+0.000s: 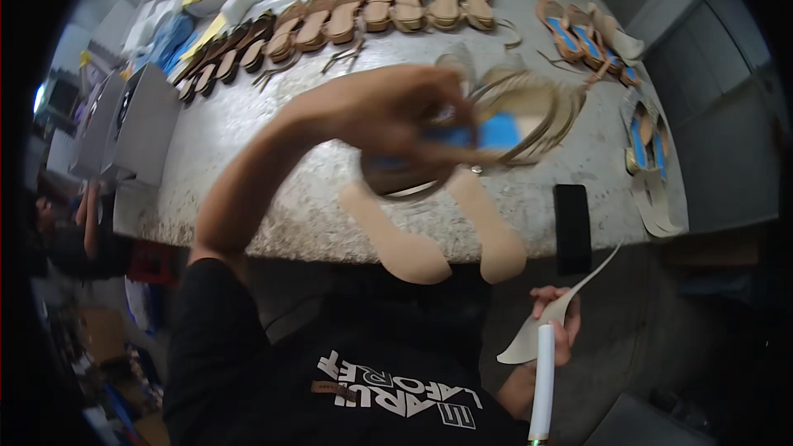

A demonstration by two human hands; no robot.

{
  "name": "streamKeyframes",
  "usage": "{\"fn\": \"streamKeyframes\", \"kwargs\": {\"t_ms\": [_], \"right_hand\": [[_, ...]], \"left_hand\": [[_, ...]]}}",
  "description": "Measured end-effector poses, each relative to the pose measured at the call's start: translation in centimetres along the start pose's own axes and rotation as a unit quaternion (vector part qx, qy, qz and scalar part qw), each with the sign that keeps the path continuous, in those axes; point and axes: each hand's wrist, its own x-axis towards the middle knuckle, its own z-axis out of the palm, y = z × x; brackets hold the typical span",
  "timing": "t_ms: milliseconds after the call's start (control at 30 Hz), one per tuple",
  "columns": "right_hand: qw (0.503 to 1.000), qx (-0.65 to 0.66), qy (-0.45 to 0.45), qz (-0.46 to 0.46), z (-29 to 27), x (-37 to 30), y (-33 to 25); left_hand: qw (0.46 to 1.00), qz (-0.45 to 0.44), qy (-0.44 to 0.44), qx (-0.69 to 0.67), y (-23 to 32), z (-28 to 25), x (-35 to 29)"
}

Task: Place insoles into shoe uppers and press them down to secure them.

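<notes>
My left hand point(405, 116), blurred by motion, curls over a strappy tan sandal point(549, 120) with a blue patch point(500, 130) inside. I cannot make out whether its fingers grip anything. Below this hand curves a blurred dark brown shoe edge point(405, 192). At the lower right my right hand point(563, 339) is closed on a thin, pale insole point(529, 339), which is bent and tapers to a narrow end. A white rod point(542, 384) passes in front of that hand; whether it is held there is unclear. Two beige insoles point(413, 256) point(500, 252) lie at the table's near edge.
Rows of tan and dark sandals point(343, 12) line the far side of the worktable point(223, 198). More sandals with blue inside point(570, 29) stand at the right. A black phone point(572, 227) lies by the front edge. Grey bins point(144, 128) stand left, near another person point(74, 231).
</notes>
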Motion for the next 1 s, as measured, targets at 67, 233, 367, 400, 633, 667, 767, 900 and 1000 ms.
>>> {"fn": "streamKeyframes", "kwargs": {"t_ms": [67,233,367,400,633,667,767,900,1000], "right_hand": [[0.997,0.015,-0.074,0.020,0.0,0.1,0.5],[0.970,-0.063,-0.197,0.124,6.6,1.4,2.2],[0.948,-0.100,-0.244,0.180,7.7,1.1,3.4],[0.944,-0.106,-0.249,0.189,7.7,1.2,3.7],[0.929,-0.116,-0.289,0.198,10.0,1.5,4.0],[0.927,-0.125,-0.296,0.195,10.4,1.8,3.9],[0.930,-0.105,-0.305,0.174,11.4,1.9,4.1],[0.921,-0.119,-0.311,0.203,12.4,2.3,3.7],[0.919,-0.141,-0.303,0.208,12.5,1.8,4.1]], "left_hand": [[0.993,0.026,-0.034,-0.109,-3.6,0.1,-7.5],[0.902,-0.202,-0.016,-0.381,-13.4,7.1,-17.5],[0.669,-0.345,0.429,-0.500,-16.5,10.6,-21.2],[0.618,-0.374,0.499,-0.479,-15.9,12.0,-21.7],[0.587,-0.341,0.685,0.266,-10.1,12.8,-22.5],[0.663,-0.286,0.644,0.254,-8.0,13.6,-21.6],[0.898,-0.112,0.402,0.137,-6.1,14.5,-19.4],[0.950,-0.077,0.221,0.207,-13.2,13.2,-21.1],[0.955,-0.237,0.174,0.050,-17.2,9.9,-22.1]]}}
